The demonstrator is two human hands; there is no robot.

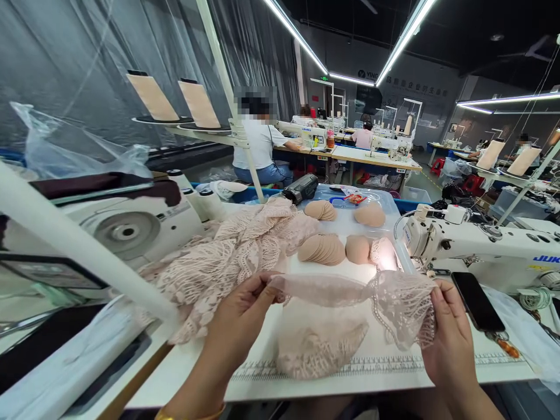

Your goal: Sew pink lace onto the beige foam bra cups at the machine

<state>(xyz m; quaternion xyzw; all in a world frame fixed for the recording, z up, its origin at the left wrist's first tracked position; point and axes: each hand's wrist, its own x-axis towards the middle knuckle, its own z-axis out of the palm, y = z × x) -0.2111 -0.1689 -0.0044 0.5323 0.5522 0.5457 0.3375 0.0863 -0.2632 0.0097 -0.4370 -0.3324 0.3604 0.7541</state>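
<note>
Lace piece [339, 290] spans between left hand [242, 315] and right hand [450, 326], fingers of each clamped on its ends, above table [258, 353]. Fanned beige ovals [321, 249] beyond it.

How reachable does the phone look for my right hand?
Probably yes: the phone lies close by your right hand with nothing covering it, though that hand's grip on the lace would likely have to loosen.
</note>
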